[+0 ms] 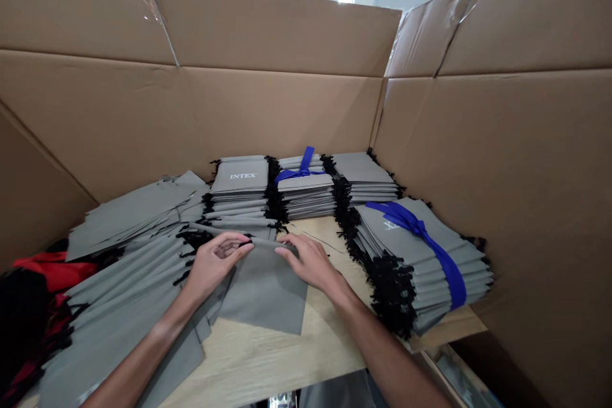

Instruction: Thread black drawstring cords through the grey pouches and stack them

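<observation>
One left hand (pixel 217 259) pinches the black cord end (pixel 247 243) of a gray pouch (pixel 268 287), while the right hand (pixel 308 261), its grip narrow, apparently holds the other corner for steadiness.

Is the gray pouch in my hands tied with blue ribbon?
No, the left hand and right hand hold a gray pouch with no ribbon around it.

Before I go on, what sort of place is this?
Probably a packing or finishing bench: stacks of grey pouches on a wooden table, blue ribbon tied around two stacks, and cardboard walls around the work area.
</observation>
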The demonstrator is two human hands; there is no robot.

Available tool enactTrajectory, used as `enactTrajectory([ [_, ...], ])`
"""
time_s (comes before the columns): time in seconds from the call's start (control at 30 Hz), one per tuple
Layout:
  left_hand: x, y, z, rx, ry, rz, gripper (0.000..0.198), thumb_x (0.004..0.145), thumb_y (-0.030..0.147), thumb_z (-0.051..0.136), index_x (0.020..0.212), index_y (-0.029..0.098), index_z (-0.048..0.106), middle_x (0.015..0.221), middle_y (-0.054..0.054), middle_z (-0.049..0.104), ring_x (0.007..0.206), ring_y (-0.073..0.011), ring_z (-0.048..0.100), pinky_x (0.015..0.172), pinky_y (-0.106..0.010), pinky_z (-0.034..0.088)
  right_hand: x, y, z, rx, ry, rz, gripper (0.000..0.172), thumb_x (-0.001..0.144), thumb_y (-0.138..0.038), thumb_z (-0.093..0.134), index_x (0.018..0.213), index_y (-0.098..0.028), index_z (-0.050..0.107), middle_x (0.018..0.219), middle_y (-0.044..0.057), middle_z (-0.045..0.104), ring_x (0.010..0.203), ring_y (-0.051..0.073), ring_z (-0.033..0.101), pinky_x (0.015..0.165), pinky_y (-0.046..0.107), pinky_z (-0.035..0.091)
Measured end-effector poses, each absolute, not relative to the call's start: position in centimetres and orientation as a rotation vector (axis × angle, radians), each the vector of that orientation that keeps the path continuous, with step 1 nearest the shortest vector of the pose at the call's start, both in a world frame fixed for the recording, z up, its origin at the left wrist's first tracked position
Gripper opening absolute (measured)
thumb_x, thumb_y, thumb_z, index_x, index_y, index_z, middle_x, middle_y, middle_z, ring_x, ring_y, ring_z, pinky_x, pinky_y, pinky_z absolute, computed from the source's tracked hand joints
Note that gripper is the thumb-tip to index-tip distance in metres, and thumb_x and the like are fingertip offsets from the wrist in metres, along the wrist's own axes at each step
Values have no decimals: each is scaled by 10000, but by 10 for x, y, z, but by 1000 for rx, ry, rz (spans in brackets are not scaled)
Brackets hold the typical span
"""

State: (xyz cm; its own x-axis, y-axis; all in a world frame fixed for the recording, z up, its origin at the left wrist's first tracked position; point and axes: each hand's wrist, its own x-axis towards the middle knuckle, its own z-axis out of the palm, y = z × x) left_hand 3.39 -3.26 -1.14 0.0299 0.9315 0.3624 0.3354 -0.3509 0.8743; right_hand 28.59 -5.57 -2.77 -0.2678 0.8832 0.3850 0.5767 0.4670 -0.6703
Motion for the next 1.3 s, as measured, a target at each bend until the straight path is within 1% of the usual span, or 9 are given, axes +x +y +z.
enactTrajectory([
  [0.07,40,-36,-14,1750,1272,1298,481,728,675,902,858,221,808,852,-90,861,779,-277,819,685,-334,657,281,-58,-29,-1195,-1999,496,213,1108,-392,660,1262,-279,755,1290,74,821,1216,265,748,1058,349,518],
  [0.13,44,-39,-15,1785,1245,1268,450,753,657,891,860,224,827,860,-89,869,785,-283,826,714,-350,673,276,-60,-30,-1166,-2004,499,217,1124,-373,625,1272,-278,753,1278,76,823,1208,261,754,1040,340,531],
  [0.27,45,-42,-15,1892,1220,1222,409,835,640,831,869,233,857,883,-93,880,796,-290,825,728,-363,675,272,-62,-30,-1117,-1996,527,211,1134,-331,582,1236,-278,759,1244,68,828,1183,249,766,1018,322,544],
  [0.4,42,-41,-7,2023,1136,1186,362,897,595,780,862,241,848,943,-101,865,876,-282,806,808,-367,664,274,-64,-28,-1071,-2033,496,202,1126,-288,591,1225,-271,767,1231,72,832,1177,252,761,1011,323,544],
  [0.57,37,-43,3,2219,1034,1055,282,957,503,728,875,252,826,930,-85,809,879,-257,761,815,-346,622,277,-64,-25,-1040,-2145,417,193,1107,-233,619,1194,-275,786,1181,65,837,1101,252,746,963,324,531],
  [0.8,34,-45,1,2333,992,890,238,982,424,668,867,249,782,908,-62,771,830,-236,706,783,-324,568,279,-63,-23,-1060,-2287,291,189,1087,-180,643,1142,-266,803,1068,49,834,992,248,684,918,338,481],
  [0.97,36,-43,-2,2246,990,826,243,963,428,673,831,238,748,850,-27,718,733,-195,642,699,-286,522,279,-64,-24,-1097,-2345,199,156,1096,-212,664,1136,-276,801,1044,46,822,996,258,647,895,360,450],
  [1.1,37,-42,-2,2116,991,791,263,939,464,700,823,229,717,817,-11,677,703,-184,595,668,-276,504,279,-64,-22,-1113,-2372,167,148,1104,-232,667,1155,-267,801,1049,47,823,999,262,636,875,366,434],
  [1.3,32,-38,-6,1900,963,753,377,935,580,731,885,206,732,798,-19,700,732,-187,619,677,-266,496,281,-64,-19,-1106,-2332,206,132,1107,-213,667,1137,-252,790,1040,36,820,960,235,630,871,340,419],
])
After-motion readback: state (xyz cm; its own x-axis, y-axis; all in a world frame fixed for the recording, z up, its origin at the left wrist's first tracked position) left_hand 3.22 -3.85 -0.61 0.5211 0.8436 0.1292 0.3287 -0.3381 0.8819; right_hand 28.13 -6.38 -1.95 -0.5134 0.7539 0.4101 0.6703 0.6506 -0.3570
